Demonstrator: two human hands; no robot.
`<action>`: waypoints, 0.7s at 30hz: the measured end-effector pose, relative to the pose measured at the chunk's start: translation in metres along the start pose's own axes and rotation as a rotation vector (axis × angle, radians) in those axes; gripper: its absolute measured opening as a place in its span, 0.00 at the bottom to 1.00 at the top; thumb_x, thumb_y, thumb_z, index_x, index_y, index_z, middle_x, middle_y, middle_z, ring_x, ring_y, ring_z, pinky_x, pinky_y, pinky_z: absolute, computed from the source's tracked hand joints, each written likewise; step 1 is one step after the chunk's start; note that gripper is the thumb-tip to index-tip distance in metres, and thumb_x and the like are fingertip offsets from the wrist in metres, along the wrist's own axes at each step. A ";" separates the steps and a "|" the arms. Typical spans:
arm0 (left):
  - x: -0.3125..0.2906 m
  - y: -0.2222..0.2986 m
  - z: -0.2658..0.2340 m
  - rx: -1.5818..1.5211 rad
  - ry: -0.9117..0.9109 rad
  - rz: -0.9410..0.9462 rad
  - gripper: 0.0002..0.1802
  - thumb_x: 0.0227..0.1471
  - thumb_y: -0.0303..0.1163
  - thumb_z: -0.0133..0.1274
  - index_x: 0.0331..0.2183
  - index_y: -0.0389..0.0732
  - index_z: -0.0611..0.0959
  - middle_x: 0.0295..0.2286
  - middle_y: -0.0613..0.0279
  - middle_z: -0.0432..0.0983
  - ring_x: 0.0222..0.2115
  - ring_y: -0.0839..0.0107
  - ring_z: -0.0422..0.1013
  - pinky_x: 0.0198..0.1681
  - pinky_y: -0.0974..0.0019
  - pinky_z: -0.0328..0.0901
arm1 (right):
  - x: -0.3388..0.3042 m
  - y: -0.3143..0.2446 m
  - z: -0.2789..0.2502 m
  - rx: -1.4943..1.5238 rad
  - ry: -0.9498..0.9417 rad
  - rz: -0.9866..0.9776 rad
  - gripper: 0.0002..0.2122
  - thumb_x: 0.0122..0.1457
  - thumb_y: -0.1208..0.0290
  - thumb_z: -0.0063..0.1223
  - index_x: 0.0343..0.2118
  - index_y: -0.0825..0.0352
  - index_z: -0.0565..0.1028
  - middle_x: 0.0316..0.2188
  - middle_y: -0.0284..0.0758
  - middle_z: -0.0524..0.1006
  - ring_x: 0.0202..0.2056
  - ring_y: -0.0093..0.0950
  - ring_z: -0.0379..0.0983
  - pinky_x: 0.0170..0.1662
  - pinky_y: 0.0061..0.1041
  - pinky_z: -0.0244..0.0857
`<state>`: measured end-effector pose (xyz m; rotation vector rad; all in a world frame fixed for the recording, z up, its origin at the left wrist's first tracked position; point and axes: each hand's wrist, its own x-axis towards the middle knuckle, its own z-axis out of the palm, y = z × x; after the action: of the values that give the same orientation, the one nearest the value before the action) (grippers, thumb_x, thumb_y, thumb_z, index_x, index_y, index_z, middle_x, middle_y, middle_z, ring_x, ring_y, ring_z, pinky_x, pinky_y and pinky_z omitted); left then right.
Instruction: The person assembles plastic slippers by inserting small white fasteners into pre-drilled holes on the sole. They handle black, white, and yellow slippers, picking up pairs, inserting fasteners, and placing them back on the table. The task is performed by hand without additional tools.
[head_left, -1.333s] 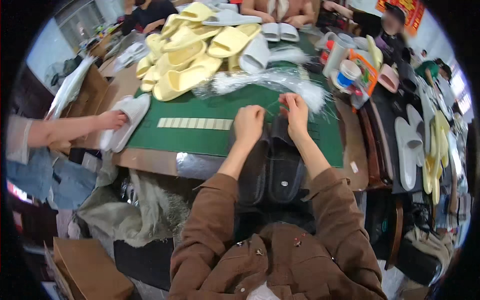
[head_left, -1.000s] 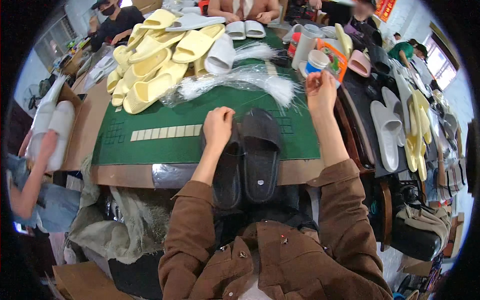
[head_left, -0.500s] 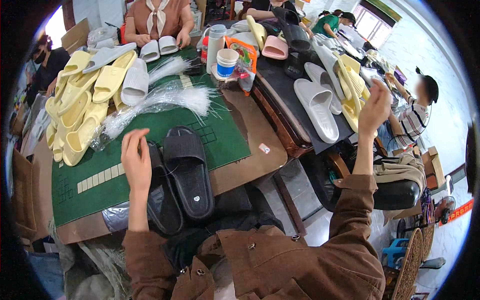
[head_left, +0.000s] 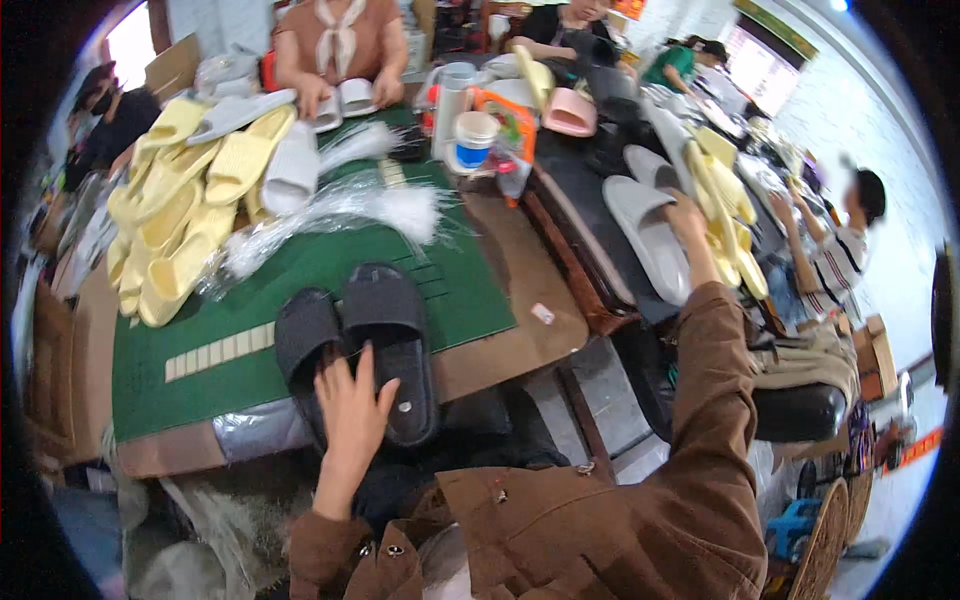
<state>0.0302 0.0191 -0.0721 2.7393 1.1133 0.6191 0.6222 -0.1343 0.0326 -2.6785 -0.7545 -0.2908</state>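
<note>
A pair of black rubber slippers (head_left: 385, 298) is laid side by side, toes on the green mat (head_left: 470, 318), heels past its near edge. Over them the left hand (head_left: 352, 418) is held, fingers spread, nothing gripped. The pale grey slide (head_left: 640, 232) is reached by the right hand (head_left: 690, 225); grip cannot be told. Black pair apparently set out; whether finished, unclear. Heaped yellow slippers (head_left: 190, 235) are left unhandled.
</note>
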 end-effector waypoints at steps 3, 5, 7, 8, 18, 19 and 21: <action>0.012 0.013 0.002 -0.053 0.088 0.026 0.32 0.50 0.41 0.57 0.54 0.37 0.71 0.41 0.43 0.64 0.44 0.43 0.61 0.48 0.46 0.57 | 0.028 0.059 0.010 0.284 -0.044 -0.057 0.21 0.52 0.70 0.44 0.50 0.54 0.77 0.45 0.45 0.77 0.48 0.37 0.73 0.52 0.30 0.63; 0.007 0.006 -0.003 -0.078 0.100 0.026 0.32 0.50 0.41 0.57 0.54 0.36 0.70 0.41 0.42 0.64 0.44 0.44 0.61 0.49 0.47 0.56 | 0.033 0.063 0.028 0.409 -0.097 -0.091 0.21 0.53 0.73 0.42 0.50 0.58 0.77 0.43 0.44 0.78 0.47 0.36 0.73 0.51 0.27 0.63; 0.001 -0.001 -0.003 -0.059 0.085 0.028 0.29 0.52 0.37 0.55 0.54 0.35 0.70 0.45 0.40 0.64 0.47 0.44 0.61 0.54 0.46 0.55 | 0.032 0.083 0.022 0.267 0.008 -0.180 0.20 0.53 0.75 0.40 0.50 0.63 0.76 0.43 0.46 0.78 0.47 0.35 0.73 0.51 0.29 0.64; -0.002 -0.006 -0.004 -0.066 0.124 0.043 0.28 0.52 0.35 0.55 0.53 0.36 0.70 0.44 0.40 0.64 0.47 0.44 0.62 0.54 0.46 0.55 | 0.031 0.088 0.022 0.225 0.030 -0.194 0.20 0.54 0.76 0.40 0.49 0.64 0.76 0.43 0.46 0.78 0.47 0.34 0.72 0.52 0.29 0.63; -0.055 -0.140 -0.072 0.069 0.219 -0.225 0.19 0.49 0.23 0.50 0.45 0.43 0.80 0.34 0.49 0.71 0.38 0.47 0.67 0.42 0.51 0.63 | -0.023 0.086 -0.020 0.509 -0.271 -0.324 0.17 0.60 0.74 0.42 0.50 0.73 0.74 0.48 0.40 0.76 0.51 0.29 0.69 0.57 0.24 0.57; -0.057 -0.164 -0.073 0.092 0.268 -0.238 0.19 0.49 0.23 0.49 0.45 0.42 0.81 0.33 0.48 0.71 0.37 0.47 0.68 0.42 0.51 0.64 | -0.032 0.085 -0.027 0.566 -0.328 -0.278 0.17 0.61 0.72 0.44 0.50 0.74 0.73 0.48 0.40 0.75 0.51 0.29 0.68 0.58 0.24 0.56; -0.066 -0.213 -0.092 0.172 0.253 -0.318 0.19 0.50 0.23 0.48 0.44 0.43 0.81 0.34 0.46 0.72 0.38 0.47 0.69 0.43 0.52 0.64 | -0.056 0.048 -0.034 0.477 -0.339 -0.362 0.17 0.60 0.71 0.46 0.51 0.72 0.73 0.50 0.38 0.74 0.53 0.29 0.67 0.60 0.24 0.54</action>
<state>-0.1867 0.1234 -0.0655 2.5804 1.6899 0.8736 0.5977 -0.2119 0.0354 -2.1500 -1.2360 0.2425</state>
